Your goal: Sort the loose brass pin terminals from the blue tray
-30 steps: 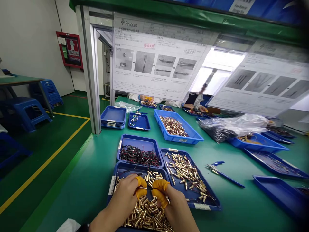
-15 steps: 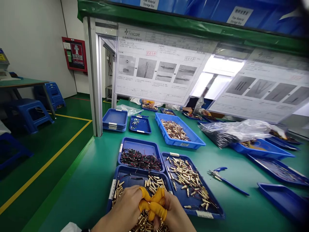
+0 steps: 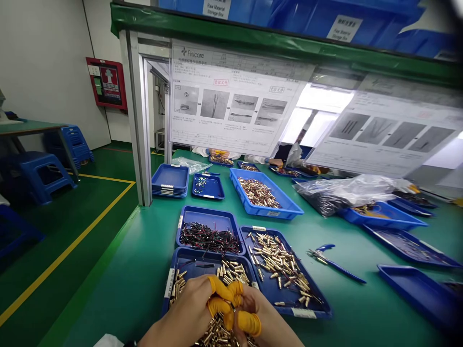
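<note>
My left hand (image 3: 197,308) and my right hand (image 3: 258,313) meet over the near blue tray (image 3: 184,255), which holds many gold metal sleeves (image 3: 233,272). Yellow covers wrap several fingertips. The fingers of both hands are pinched together around a small piece with a dark, shiny end, mostly hidden between them. Behind this tray lies a blue tray of black and red wires (image 3: 210,238). To the right is a tray of gold pieces with wire ends (image 3: 282,260).
Blue-handled pliers (image 3: 336,264) lie right of the trays. Further back are a light blue bin (image 3: 285,212), stacked trays (image 3: 170,178) and a clear plastic bag (image 3: 347,190). A metal post (image 3: 139,120) rises at the left. Other people's hands show across the table.
My right hand's yellow-covered fingers have shifted slightly right and down, and a small dark piece now shows between the hands. The whole view has turned slightly to the right.
</note>
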Available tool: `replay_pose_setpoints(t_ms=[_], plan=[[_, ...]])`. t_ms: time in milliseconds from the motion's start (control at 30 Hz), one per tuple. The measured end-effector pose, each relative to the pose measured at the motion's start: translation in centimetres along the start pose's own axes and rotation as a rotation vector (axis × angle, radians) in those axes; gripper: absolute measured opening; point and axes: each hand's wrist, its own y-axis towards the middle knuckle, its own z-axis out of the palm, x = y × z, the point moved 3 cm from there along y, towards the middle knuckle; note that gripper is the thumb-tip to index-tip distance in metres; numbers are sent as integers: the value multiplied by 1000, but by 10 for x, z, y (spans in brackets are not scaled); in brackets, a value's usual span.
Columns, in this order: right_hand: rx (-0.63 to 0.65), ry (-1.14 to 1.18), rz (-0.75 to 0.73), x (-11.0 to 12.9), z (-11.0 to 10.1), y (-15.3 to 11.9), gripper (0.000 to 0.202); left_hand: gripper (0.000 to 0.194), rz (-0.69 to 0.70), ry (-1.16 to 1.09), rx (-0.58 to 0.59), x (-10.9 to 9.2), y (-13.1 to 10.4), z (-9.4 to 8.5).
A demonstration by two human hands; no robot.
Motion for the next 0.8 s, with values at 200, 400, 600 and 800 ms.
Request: replay_pose_setpoints(t_ms=[200, 400, 600, 800], plan=[[-64, 57, -77, -16, -3, 6, 46, 22, -103, -87, -45, 2, -1, -2], [-101, -54, -196, -23, -7, 6, 42, 26, -113, -37, -54, 3, -2, 0], [-151, -64, -196, -27, -7, 7, 42, 29, -152, -38, -33, 5, 0, 2], [-97, 110, -61, -24, -1, 5, 35, 32, -109, -32, 9, 3, -3, 1]])
